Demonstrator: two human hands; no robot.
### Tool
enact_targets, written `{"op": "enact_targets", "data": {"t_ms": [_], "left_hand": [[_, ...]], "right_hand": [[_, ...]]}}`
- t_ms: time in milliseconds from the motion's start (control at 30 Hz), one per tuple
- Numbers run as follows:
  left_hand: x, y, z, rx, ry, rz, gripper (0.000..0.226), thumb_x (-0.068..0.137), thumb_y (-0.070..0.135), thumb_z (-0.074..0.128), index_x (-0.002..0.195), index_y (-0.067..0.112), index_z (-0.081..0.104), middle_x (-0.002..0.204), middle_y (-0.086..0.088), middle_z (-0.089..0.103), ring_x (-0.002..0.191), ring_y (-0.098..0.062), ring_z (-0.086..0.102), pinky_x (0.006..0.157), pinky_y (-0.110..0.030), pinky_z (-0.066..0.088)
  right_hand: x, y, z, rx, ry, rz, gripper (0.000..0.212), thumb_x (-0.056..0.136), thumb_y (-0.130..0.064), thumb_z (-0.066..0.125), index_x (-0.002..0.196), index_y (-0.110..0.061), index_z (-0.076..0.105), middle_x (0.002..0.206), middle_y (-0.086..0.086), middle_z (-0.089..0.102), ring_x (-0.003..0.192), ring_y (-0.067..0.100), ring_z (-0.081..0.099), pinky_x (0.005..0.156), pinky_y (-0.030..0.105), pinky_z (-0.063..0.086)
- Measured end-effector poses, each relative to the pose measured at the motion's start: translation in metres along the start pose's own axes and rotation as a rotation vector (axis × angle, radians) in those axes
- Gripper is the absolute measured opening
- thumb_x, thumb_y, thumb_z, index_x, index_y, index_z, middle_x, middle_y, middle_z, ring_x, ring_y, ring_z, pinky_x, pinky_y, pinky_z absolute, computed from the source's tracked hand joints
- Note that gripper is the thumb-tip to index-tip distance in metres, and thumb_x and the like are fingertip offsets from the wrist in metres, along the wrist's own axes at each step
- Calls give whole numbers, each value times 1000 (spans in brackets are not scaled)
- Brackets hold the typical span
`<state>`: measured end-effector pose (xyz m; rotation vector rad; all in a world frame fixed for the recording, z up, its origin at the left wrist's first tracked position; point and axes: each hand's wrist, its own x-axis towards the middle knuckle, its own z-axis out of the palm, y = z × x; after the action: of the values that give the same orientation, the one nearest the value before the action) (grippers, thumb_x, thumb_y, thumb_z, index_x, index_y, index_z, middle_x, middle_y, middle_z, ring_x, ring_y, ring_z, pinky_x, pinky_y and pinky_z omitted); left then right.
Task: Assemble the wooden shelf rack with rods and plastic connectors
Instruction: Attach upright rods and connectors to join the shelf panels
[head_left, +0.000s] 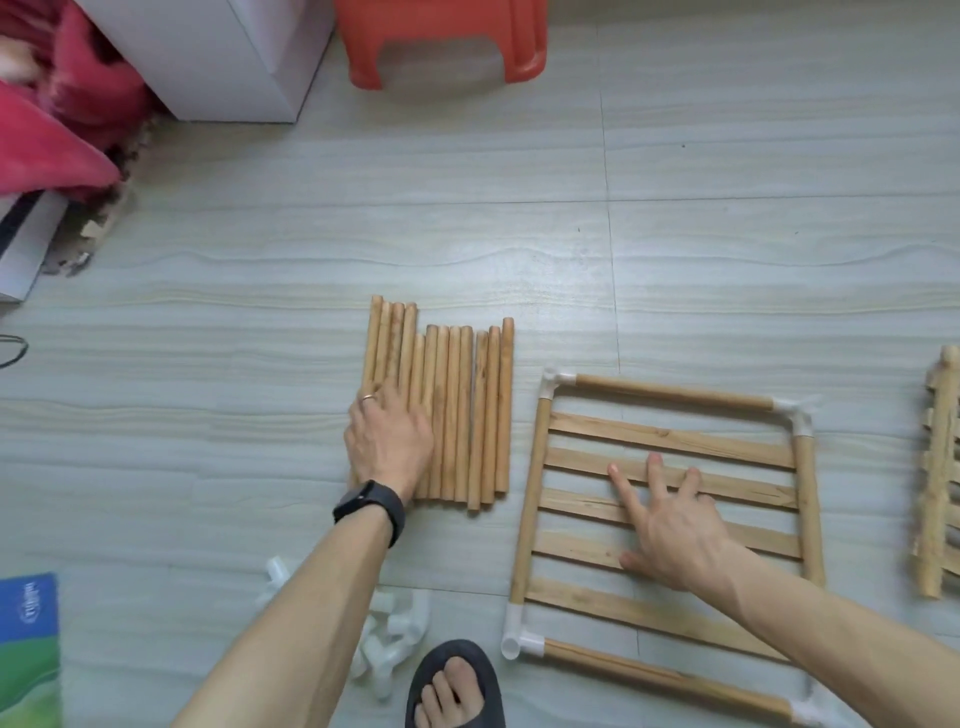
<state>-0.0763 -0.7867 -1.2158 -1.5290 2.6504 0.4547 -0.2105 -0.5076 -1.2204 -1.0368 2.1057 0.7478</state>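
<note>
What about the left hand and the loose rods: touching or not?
Touching. The head view shows the left hand lying palm-down on the loose rods, no gap visible.

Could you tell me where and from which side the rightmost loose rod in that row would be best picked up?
Pinch the rightmost rod around its middle, coming from above and the right. That flank is free, with bare floor between it and the shelf panel, while its left flank lies tight against the neighbouring rods. Being round and flat on the floor, it should roll out rightward.
</note>
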Motion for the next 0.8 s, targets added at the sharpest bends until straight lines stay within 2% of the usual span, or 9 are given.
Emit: {"op": "enact_targets", "data": {"t_ms": [67, 167, 267, 367, 433, 533, 633, 733, 800], "left_hand": [[10, -26, -8, -20, -115, -228, 52, 99, 31, 50, 144, 8, 37, 149, -20, 38, 133, -38, 39, 104, -49, 38], [15, -51, -10, -54, -249, -360, 57, 100, 33, 50, 147, 6, 33, 147, -22, 39, 135, -39, 38, 105, -49, 38], [11, -54, -3, -5, -189, -286, 53, 100, 35, 51, 144, 10, 37, 144, -19, 42, 132, -37, 42, 101, -48, 41], [7, -49, 3, 10, -173, -211, 38, 100, 19, 45, 138, 17, 42, 136, -17, 45, 118, -37, 50, 83, -45, 43], [6, -46, 4, 33, -151, -188, 40, 99, 13, 42, 137, 24, 42, 133, -14, 44, 110, -36, 54, 77, -42, 42], [-2, -37, 8, 85, -115, -79, 28, 102, 30, 43, 129, 29, 48, 135, -12, 43, 105, -37, 54, 77, -44, 47], [-3, -30, 14, 156, -142, -52, 41, 100, 49, 46, 131, 22, 45, 139, -13, 41, 108, -39, 54, 76, -44, 46], [1, -25, 16, 186, -139, -56, 45, 97, 48, 52, 130, 20, 43, 137, -14, 43, 101, -38, 60, 68, -40, 42], [1, -23, 18, 188, -146, -40, 42, 96, 45, 54, 131, 25, 41, 137, -16, 41, 97, -39, 62, 67, -40, 42]], "right_hand": [[-1, -2, -2, -36, 3, 0, 107, 92, -74, 45, 158, -25, -22, 165, 29, -8, 142, 60, 21, 113, 52, 37], [1, -5, -5, -75, 6, 11, 106, 92, -75, 43, 158, -22, -22, 164, 32, -7, 140, 58, 28, 113, 52, 36], [1, -4, -5, -88, 13, 15, 106, 92, -75, 42, 158, -21, -22, 164, 32, -5, 139, 57, 30, 113, 53, 35], [2, -4, -2, -84, 32, 13, 106, 92, -76, 41, 158, -22, -22, 164, 32, -5, 139, 57, 31, 113, 52, 36], [3, -4, 1, -83, 42, 11, 106, 92, -76, 41, 159, -22, -21, 164, 32, -5, 138, 58, 31, 113, 52, 37], [5, -4, 2, -99, 52, 17, 108, 90, -78, 42, 159, -23, -21, 164, 31, -3, 136, 58, 32, 111, 52, 39], [5, -4, 2, -109, 59, 14, 109, 90, -79, 42, 158, -22, -21, 164, 32, -2, 135, 57, 33, 110, 50, 41], [4, -3, 1, -103, 53, 10, 109, 90, -78, 42, 158, -22, -21, 164, 32, -2, 137, 58, 32, 110, 50, 41], [3, -3, 0, -96, 50, 7, 109, 90, -78, 42, 158, -22, -21, 165, 31, -2, 137, 57, 31, 111, 49, 41]]}}
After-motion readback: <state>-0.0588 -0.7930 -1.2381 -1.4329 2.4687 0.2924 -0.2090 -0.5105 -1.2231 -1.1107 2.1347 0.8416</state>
